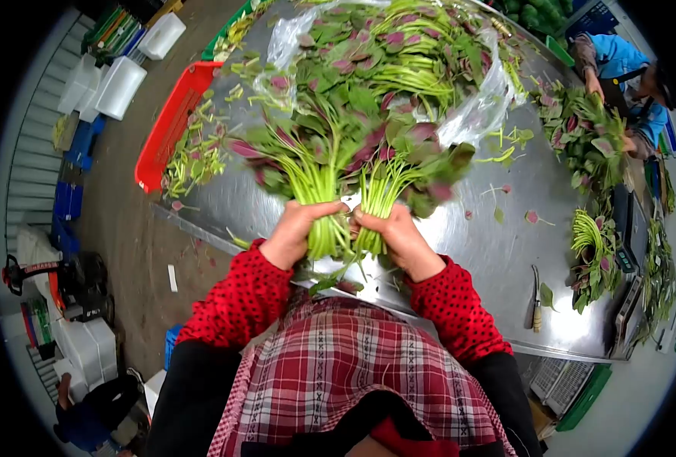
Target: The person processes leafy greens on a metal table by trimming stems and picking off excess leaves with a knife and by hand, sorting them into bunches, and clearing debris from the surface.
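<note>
My left hand [301, 227] is closed around the stems of one bunch of amaranth greens [317, 171], with its thumb across the stalks. Beside it my right hand [400, 240] grips a second, smaller bunch [384, 183]. Both bunches stand upright with their green and purple leaves away from me, just over the table's near edge. Their leaf tips are blurred. Something small and white shows between my thumbs, too unclear to name. Beyond lies a large heap of the same greens [406, 65] on a clear plastic bag [479, 114].
A red crate [172, 114] of trimmings stands at the left edge of the metal table [498, 251]. To the right lie a knife [537, 305], loose leaves and more bunches [593, 247] near a scale [629, 228]. A co-worker in blue [616, 57] handles greens at far right.
</note>
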Tool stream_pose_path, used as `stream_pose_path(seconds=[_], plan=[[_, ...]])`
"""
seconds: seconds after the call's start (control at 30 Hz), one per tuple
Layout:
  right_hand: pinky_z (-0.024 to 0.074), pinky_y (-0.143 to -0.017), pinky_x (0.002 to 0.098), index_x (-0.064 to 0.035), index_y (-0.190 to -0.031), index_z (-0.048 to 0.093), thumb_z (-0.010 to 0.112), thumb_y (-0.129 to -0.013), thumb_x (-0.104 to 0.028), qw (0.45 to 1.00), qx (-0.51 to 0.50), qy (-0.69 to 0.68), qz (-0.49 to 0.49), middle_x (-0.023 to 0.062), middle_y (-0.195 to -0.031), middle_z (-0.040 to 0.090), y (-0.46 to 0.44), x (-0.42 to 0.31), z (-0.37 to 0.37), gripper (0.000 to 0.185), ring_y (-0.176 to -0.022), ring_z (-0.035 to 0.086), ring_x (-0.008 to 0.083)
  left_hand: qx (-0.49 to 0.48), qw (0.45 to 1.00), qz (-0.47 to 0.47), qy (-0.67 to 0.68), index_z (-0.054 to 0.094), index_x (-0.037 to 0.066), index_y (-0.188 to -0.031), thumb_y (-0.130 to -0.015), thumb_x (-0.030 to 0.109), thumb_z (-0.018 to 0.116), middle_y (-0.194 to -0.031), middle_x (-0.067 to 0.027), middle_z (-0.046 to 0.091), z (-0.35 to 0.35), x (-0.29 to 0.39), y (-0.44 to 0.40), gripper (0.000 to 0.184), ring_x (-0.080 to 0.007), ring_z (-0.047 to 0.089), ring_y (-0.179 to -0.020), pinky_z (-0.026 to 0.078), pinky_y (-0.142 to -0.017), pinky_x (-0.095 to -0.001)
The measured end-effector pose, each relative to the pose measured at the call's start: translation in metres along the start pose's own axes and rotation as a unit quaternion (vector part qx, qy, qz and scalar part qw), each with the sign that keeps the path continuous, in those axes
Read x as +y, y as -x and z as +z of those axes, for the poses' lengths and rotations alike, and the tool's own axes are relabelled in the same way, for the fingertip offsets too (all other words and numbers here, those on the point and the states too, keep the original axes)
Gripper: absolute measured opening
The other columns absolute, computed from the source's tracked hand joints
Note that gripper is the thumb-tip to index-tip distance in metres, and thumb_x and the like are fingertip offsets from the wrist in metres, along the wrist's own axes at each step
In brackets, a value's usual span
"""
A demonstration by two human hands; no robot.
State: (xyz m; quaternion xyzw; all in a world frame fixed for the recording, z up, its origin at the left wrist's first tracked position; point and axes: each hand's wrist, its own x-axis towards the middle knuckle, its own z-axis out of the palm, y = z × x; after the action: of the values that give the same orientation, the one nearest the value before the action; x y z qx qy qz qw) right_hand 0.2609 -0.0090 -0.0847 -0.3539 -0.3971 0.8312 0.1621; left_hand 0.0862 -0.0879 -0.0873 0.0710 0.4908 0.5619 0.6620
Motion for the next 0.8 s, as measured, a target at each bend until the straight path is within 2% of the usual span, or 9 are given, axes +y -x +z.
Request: stream_pose_path(seconds=[0.07, 0.1, 0.2, 0.33, 0.47, 0.6, 0.63, 0.73, 0.8], plan=[[0.049, -0.082, 0.0278, 0.002, -0.112, 0.062, 0.064, -0.088, -0.009, 0.999, 0.019, -0.027, -0.004, 0.0048, -0.105, 0.065, 0.005, 0.022, 0.003, 0.026, -0.091, 0.062, 0.0124, 0.019, 1.0, -0.007, 0.017, 0.062, -0.003, -0.108, -0.085, 0.007, 0.066, -0.097, -0.0099, 0.068, 0.002, -0.023, 0.004, 0.025, -0.0178, 0.066, -0.084, 0.053, -0.076, -0.0292], [0.0486, -0.083, 0.0278, 0.0019, -0.112, 0.062, 0.064, -0.088, -0.009, 0.999, 0.013, -0.04, 0.013, 0.0052, -0.106, 0.066, 0.007, 0.026, 0.003, 0.027, -0.093, 0.061, 0.0126, -0.002, 1.0, -0.009, -0.004, 0.057, -0.001, -0.117, -0.089, 0.014, 0.063, -0.106, -0.0084, 0.065, -0.002, -0.031, 0.007, 0.032, -0.0178, 0.064, -0.094, 0.052, -0.081, -0.0309], [0.0484, -0.084, 0.028, 0.0018, -0.113, 0.061, 0.065, -0.087, -0.007, 0.998, -0.01, -0.061, 0.027, 0.0065, -0.106, 0.066, 0.009, 0.029, 0.004, 0.028, -0.094, 0.062, 0.0133, -0.021, 0.998, -0.016, -0.051, 0.054, 0.0, -0.12, -0.091, 0.018, 0.062, -0.11, -0.0079, 0.063, -0.001, -0.031, 0.015, 0.035, -0.0161, 0.062, -0.096, 0.051, -0.081, -0.0302], [0.049, -0.084, 0.029, 0.0023, -0.115, 0.06, 0.067, -0.082, -0.002, 1.0, -0.026, 0.009, 0.005, 0.0089, -0.106, 0.066, 0.006, 0.035, 0.006, 0.034, -0.093, 0.063, 0.0152, -0.03, 0.989, 0.014, -0.141, 0.054, 0.001, -0.121, -0.093, 0.021, 0.06, -0.108, -0.0066, 0.062, -0.013, -0.03, 0.02, 0.035, -0.0152, 0.062, -0.095, 0.051, -0.08, -0.0298], [0.0481, -0.085, 0.0295, 0.0027, -0.115, 0.06, 0.069, -0.077, 0.001, 0.992, -0.081, -0.061, 0.07, 0.0081, -0.105, 0.066, 0.017, 0.033, 0.003, 0.039, -0.093, 0.063, 0.0161, -0.034, 0.994, -0.063, -0.085, 0.053, 0.001, -0.122, -0.093, 0.022, 0.06, -0.108, -0.006, 0.062, -0.023, -0.034, 0.035, 0.036, -0.0128, 0.061, -0.092, 0.051, -0.075, -0.0286], [0.0492, -0.082, 0.029, 0.0024, -0.113, 0.061, 0.068, -0.077, 0.003, 0.999, -0.027, -0.007, 0.019, 0.0085, -0.103, 0.067, 0.013, 0.052, 0.013, 0.037, -0.09, 0.063, 0.0151, -0.033, 0.983, 0.035, -0.176, 0.056, 0.001, -0.117, -0.093, 0.02, 0.06, -0.107, -0.0074, 0.063, -0.012, -0.037, 0.032, 0.031, -0.0124, 0.06, -0.093, 0.051, -0.074, -0.0276], [0.0494, -0.081, 0.0288, 0.0024, -0.113, 0.061, 0.068, -0.077, 0.003, 0.998, -0.038, -0.028, 0.036, 0.0086, -0.103, 0.067, 0.013, 0.051, 0.008, 0.038, -0.089, 0.063, 0.0152, -0.028, 0.984, 0.004, -0.177, 0.058, 0.0, -0.115, -0.092, 0.017, 0.061, -0.104, -0.0079, 0.064, -0.013, -0.031, 0.039, 0.029, -0.0129, 0.061, -0.092, 0.051, -0.075, -0.0275], [0.0492, -0.08, 0.0285, 0.0023, -0.114, 0.061, 0.069, -0.076, 0.003, 0.994, -0.064, -0.043, 0.076, 0.0082, -0.103, 0.067, 0.016, 0.044, -0.003, 0.039, -0.089, 0.063, 0.0149, 0.016, 0.997, -0.032, -0.064, 0.057, -0.001, -0.116, -0.09, 0.013, 0.062, -0.102, -0.0077, 0.065, -0.013, -0.031, 0.051, 0.03, -0.0133, 0.062, -0.089, 0.05, -0.076, -0.0271], [0.049, -0.08, 0.0282, 0.0023, -0.113, 0.061, 0.07, -0.075, 0.003, 0.991, -0.063, -0.072, 0.09, 0.0078, -0.101, 0.067, 0.018, 0.045, 0.007, 0.039, -0.088, 0.063, 0.0151, 0.033, 0.997, 0.0, -0.072, 0.061, -0.003, -0.11, -0.088, 0.01, 0.063, -0.098, -0.007, 0.067, -0.019, -0.045, 0.046, 0.025, -0.012, 0.063, -0.083, 0.05, -0.072, -0.0261]])
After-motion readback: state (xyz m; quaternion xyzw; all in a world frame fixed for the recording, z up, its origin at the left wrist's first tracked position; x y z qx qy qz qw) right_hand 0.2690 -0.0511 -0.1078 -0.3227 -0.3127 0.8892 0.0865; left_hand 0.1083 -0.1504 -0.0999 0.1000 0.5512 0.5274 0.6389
